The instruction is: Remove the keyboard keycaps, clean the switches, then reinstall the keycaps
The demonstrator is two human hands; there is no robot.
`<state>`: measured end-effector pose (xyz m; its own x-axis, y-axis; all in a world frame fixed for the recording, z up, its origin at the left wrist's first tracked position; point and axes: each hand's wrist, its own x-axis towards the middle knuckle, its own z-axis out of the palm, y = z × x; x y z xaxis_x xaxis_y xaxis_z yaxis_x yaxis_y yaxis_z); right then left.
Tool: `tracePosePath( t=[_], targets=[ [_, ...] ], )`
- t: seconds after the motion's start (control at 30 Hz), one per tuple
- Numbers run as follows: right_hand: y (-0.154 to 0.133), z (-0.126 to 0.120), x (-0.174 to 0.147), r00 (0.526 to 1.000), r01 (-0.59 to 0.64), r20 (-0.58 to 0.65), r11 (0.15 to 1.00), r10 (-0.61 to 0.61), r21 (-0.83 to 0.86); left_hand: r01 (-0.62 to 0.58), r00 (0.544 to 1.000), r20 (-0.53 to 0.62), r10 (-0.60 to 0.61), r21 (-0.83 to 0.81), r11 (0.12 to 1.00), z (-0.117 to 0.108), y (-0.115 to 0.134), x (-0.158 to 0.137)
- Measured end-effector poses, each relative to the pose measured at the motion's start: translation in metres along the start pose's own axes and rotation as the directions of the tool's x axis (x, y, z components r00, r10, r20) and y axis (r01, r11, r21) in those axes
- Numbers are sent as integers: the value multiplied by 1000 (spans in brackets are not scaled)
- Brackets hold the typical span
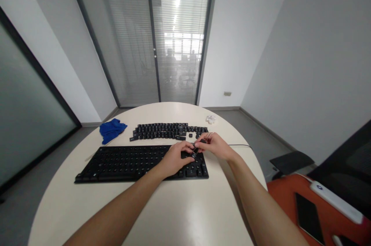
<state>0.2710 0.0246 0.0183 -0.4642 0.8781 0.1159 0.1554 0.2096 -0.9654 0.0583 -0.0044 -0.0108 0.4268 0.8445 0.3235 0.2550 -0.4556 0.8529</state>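
A black keyboard [124,162] lies on the table with most of its keycaps off; some caps remain at its right end. Over that right end, my left hand [175,158] closes thumb and fingers around what looks like a small black keycap [193,155]. My right hand [216,145] meets it from the right, pinching a small dark object [202,142] whose kind I cannot make out. Behind the keyboard, loose black keycaps [159,130] stand in rows, and one single keycap [190,135] sits apart near my hands.
A crumpled blue cloth [112,130] lies at the table's left, and a small white wad [210,119] at the back right. A thin black cable [240,145] runs right. An orange chair [285,188] beside the round table [162,207] bears a phone [309,217] and a white power strip [336,201].
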Motion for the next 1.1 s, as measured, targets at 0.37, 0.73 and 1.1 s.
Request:
tracePosePath(
  t=[0.37, 0.73, 1.1],
  targets=[
    [5, 0, 2, 999, -37, -20, 999, 37, -4, -200, 979, 48, 198, 418, 886, -1, 13, -4],
    [10, 5, 5, 997, -82, 1, 994, 83, -69, -296, 955, 151, 255, 534, 792, 3, 14, -8],
    [0, 0, 7, 980, 60, -192, 998, -53, 29, -16, 984, -168, 62, 261, 965, 6, 3, -3]
  ],
)
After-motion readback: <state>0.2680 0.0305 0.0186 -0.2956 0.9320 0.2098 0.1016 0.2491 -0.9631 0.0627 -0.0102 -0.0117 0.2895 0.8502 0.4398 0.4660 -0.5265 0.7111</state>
